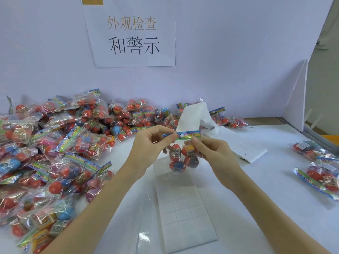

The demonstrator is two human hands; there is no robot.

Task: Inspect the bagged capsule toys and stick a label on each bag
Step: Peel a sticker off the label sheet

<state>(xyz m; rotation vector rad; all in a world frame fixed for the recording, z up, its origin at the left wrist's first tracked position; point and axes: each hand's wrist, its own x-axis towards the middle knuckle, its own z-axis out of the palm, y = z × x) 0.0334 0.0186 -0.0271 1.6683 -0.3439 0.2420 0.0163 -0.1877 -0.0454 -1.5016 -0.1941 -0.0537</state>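
A clear bag of capsule toys with a colourful header strip hangs above the middle of the white table. My left hand pinches the left end of the header strip. My right hand grips the bag's right side just under the strip. The capsules inside are red, orange and blue. Directly below the bag lies a white label sheet with a grid of stickers, partly peeled at its top.
A big heap of bagged capsule toys fills the table's left side and back. Two or three bags lie apart at the right edge. Loose white backing sheets lie behind my right hand. A paper sign hangs on the wall.
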